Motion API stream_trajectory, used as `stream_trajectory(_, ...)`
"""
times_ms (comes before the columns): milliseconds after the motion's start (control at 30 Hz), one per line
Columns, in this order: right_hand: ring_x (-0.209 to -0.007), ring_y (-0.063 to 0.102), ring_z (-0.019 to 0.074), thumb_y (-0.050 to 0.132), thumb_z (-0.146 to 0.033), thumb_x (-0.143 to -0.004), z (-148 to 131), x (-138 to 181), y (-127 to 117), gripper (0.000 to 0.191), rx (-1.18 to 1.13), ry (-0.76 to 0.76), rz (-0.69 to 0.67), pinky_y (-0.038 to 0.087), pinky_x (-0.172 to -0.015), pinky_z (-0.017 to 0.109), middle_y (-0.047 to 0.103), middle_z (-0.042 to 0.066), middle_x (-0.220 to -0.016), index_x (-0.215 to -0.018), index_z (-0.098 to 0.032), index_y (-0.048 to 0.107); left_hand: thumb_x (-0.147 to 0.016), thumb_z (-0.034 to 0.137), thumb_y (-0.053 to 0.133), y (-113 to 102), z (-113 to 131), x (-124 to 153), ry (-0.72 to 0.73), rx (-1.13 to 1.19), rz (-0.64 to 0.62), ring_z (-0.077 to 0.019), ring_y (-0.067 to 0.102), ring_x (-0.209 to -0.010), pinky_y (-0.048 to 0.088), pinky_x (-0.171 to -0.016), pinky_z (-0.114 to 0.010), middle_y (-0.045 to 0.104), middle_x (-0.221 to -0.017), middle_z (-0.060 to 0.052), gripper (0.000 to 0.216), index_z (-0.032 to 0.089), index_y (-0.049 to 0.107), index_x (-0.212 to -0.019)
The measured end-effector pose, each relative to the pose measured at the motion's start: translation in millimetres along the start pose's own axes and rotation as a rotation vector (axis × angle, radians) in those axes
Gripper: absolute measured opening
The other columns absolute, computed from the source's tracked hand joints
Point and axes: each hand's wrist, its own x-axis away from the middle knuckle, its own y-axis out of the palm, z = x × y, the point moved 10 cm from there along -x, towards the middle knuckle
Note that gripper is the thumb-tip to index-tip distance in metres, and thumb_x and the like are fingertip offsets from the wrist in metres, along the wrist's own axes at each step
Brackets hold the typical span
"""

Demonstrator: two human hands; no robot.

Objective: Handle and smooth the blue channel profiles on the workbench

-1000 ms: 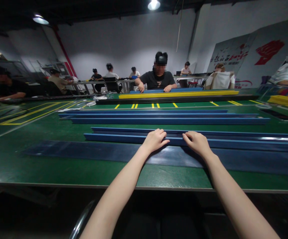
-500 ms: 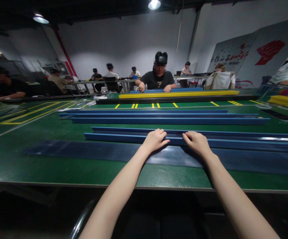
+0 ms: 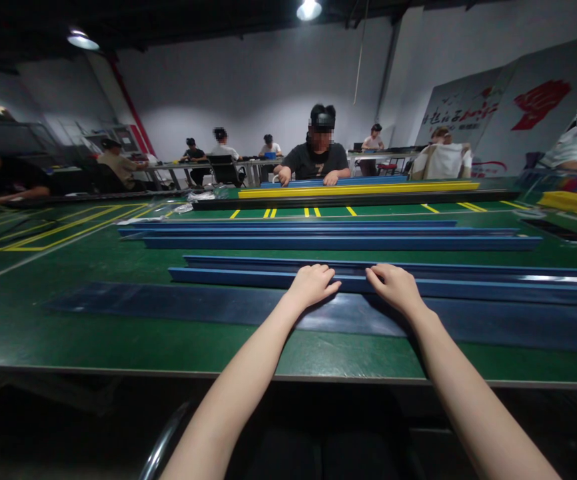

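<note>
A long blue plastic channel (image 3: 238, 276) lies across the table in front of me, its two side walls standing up. My left hand (image 3: 312, 285) is closed over the near wall, fingers on the inner side and thumb on the outer side. A short way to the right, my right hand (image 3: 396, 287) grips the same wall with curled fingers; its fingertips are partly hidden. Under my wrists lies a flat, glossy dark blue strip (image 3: 168, 305), on the table's near part.
Beyond my channel lie more blue channels (image 3: 328, 244), then a black rail (image 3: 368, 199) and a yellow rail (image 3: 358, 191). A co-worker (image 3: 313, 160) sits opposite with hands on a blue piece. A phone (image 3: 556, 231) lies at the right on the green table (image 3: 93, 347).
My left hand has shifted slightly down and right along the near wall. My right hand and the channel look unmoved. The co-worker's hand opposite has moved a little left.
</note>
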Motion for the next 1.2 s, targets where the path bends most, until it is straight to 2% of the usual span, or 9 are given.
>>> stream_trajectory(267, -0.076, 0.058, 0.0160, 0.029, -0.037, -0.087, 2.8, -0.6, 6.9, 0.041, 0.060, 0.044, -0.081, 0.027, -0.054, 0.024, 0.066, 0.004, -0.078, -0.067, -0.020, 0.061, -0.087, 0.040, 0.038, 0.0, 0.8, -0.5, -0.008, -0.008, -0.018, -0.0189, 0.057, -0.086, 0.044, -0.073, -0.029, 0.062, -0.089, -0.007, 0.030, 0.017, 0.057, -0.085)
stream_trajectory(1200, -0.079, 0.058, 0.0155, 0.028, -0.037, -0.087, 2.6, -0.3, 5.8, 0.042, 0.077, 0.062, -0.099, 0.028, -0.055, 0.023, 0.066, 0.004, -0.081, -0.069, -0.021, 0.062, -0.087, 0.040, 0.037, -0.9, 2.8, -0.6, 0.007, -0.047, 0.006, -0.0185, 0.057, -0.085, 0.044, -0.072, -0.028, 0.062, -0.088, -0.005, 0.030, 0.017, 0.057, -0.086)
